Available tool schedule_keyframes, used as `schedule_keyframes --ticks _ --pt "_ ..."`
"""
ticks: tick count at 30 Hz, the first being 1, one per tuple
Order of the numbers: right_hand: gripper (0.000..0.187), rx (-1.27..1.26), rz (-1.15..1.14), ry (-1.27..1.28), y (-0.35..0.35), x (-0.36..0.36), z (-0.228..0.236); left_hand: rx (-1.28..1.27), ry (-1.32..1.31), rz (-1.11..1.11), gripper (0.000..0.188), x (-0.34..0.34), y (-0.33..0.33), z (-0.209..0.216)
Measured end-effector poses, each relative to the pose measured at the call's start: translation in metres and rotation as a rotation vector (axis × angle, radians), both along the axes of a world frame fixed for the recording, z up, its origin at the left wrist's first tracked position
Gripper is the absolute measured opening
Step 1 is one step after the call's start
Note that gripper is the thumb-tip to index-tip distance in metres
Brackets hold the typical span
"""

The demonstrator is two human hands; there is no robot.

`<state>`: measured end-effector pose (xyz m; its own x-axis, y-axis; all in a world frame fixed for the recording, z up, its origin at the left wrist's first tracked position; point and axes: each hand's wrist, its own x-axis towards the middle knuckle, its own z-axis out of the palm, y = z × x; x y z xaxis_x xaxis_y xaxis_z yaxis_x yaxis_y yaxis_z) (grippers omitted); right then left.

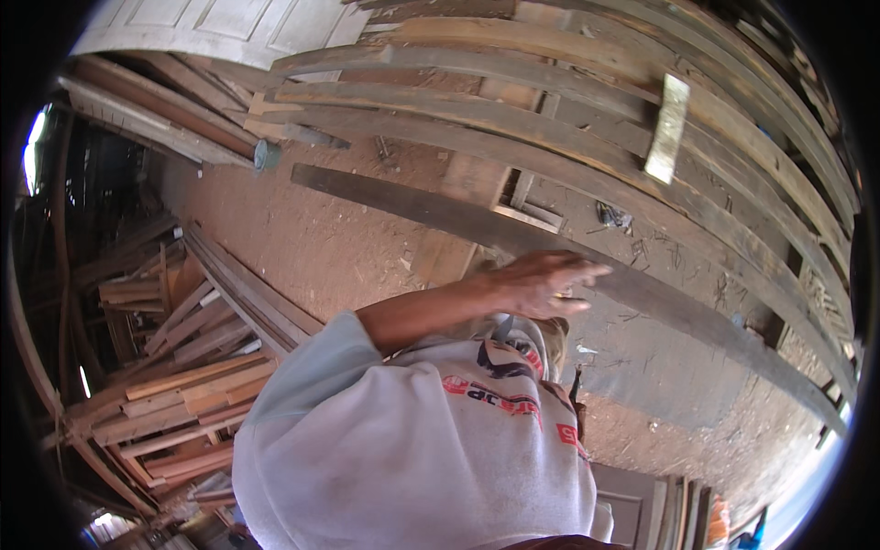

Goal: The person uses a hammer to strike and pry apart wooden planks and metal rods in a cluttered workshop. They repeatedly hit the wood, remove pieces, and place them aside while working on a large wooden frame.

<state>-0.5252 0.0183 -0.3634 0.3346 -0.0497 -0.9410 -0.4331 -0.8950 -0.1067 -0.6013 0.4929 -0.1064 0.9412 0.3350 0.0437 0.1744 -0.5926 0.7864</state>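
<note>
Crowding the upper right, long boards run side by side with gaps between, curved by the lens. Shiny strip lies across a few of them. White door at top left; more lumber just below it, with a small greenish can by its near end. Woodpile fills the lower left, mixed short pieces, messy; a few longer lengths slant from it toward the person's side. Floor is reddish dirt, littered with chips. Crumpled scrap sits between the boards and the plank, kind unclear. Orange item at the bottom right, too small to tell.

Dark plank runs diagonally from upper centre-left to the far right, between the person's body and the boards, apart from them over most of its length. A wide flat piece shows on both sides of it, passing underneath.

Left hand reaches across in front of the light shirt, over the plank's near edge about mid-length. Fingers loosely extended and parted, blurred, gripping nothing visible; contact with the plank: cannot tell. Right hand out of view, so its state cannot be told.
</note>
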Motion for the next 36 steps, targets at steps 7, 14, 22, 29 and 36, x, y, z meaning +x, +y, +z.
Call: schedule_keyframes --ticks 7,14,22,29,36 --pt "0.032 0.033 0.024 -0.329 0.101 -0.046 0.008 0.328 0.379 0.475 0.063 -0.212 0.132 0.023" --pt "0.049 0.155 0.242 -0.452 0.174 -0.122 0.038 0.265 1.090 0.206 0.102 -0.322 0.260 0.000" --pt "0.049 0.194 0.356 -0.366 0.232 -0.175 0.069 -0.102 1.135 0.077 0.111 -0.348 0.308 -0.014" --pt "0.046 0.046 0.242 -0.347 0.230 -0.198 0.078 0.359 0.871 0.068 0.091 -0.329 0.271 -0.016" --pt "0.047 0.017 0.210 -0.247 0.174 -0.204 0.033 0.543 0.535 0.089 0.076 -0.273 0.245 -0.022"
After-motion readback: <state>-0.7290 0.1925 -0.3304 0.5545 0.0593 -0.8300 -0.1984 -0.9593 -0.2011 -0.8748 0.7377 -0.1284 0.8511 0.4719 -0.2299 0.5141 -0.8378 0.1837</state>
